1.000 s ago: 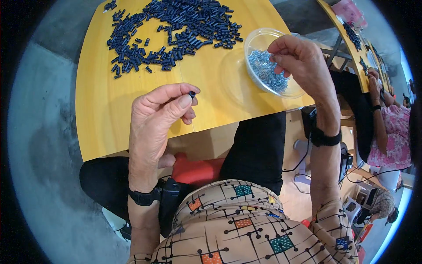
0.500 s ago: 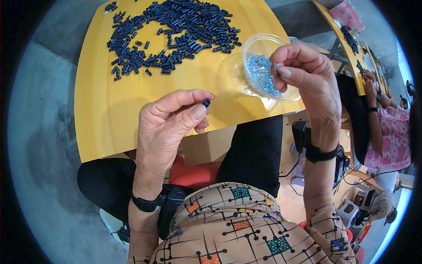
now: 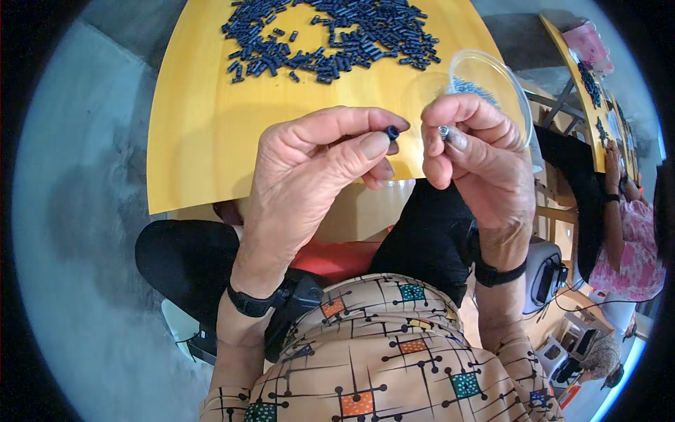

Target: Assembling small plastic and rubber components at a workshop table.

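My left hand (image 3: 316, 155) is closed in a pinch on a small black tubular piece (image 3: 392, 132), its round end facing right. Close by on the right, my right hand (image 3: 485, 155) pinches a tiny silvery metal piece (image 3: 444, 131) between thumb and forefinger. A short gap separates the two parts. Behind my right hand stands a round clear plastic tub (image 3: 524, 91), partly hidden by the fingers. Small shiny metal pieces (image 3: 472, 90) lie inside it. Farther off, a large pile of black tubular pieces (image 3: 373, 43) is spread on the yellow table.
The yellow table (image 3: 204, 141) ends just beyond my lap. At the right, another person (image 3: 626, 239) in pink sits at a second table (image 3: 573, 77) with black parts and a pink container (image 3: 589, 46). Another person (image 3: 601, 355) is farther back. A cable (image 3: 598, 302) hangs at the right.
My right hand has come away from above the tub toward my left hand, bringing the silvery metal piece. The left still pinches the black tubular piece. The whole view has shifted.
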A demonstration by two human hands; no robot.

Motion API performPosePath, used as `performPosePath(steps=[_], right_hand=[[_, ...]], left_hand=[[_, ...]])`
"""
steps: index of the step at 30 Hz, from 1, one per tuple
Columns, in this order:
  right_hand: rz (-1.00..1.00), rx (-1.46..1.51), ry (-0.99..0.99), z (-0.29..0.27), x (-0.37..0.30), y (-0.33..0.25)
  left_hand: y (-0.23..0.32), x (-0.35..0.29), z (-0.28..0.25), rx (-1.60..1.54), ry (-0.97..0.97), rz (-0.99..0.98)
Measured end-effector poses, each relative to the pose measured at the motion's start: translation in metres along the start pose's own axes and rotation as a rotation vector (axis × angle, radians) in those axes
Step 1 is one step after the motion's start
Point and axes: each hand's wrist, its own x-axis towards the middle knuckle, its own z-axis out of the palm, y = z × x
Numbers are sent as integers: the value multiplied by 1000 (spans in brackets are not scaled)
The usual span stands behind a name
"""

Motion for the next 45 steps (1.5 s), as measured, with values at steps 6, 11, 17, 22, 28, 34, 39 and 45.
performPosePath(steps=[6, 11, 17, 22, 28, 34, 39, 45], right_hand=[[52, 92, 8, 16, 4, 17], [89, 174, -5, 26, 8, 28], [85, 192, 15, 38, 9, 34], [10, 192, 1, 35, 11, 45], [-3, 151, 25, 46, 8, 44], [-12, 169, 34, 44, 4, 38], [21, 12, 107, 55, 0, 34], [8, -184, 139, 60, -1, 31]], left_hand=[[-1, -5, -14, -57, -25, 24], [4, -12, -21, -131, 25, -30], [7, -20, -32, -133, 33, -8], [12, -25, -34, -55, 35, 11], [11, -27, -38, -16, 34, 74], [10, -27, -37, 167, 61, 130], [7, -28, -35, 267, 54, 190], [10, -29, -32, 446, 49, 264]])
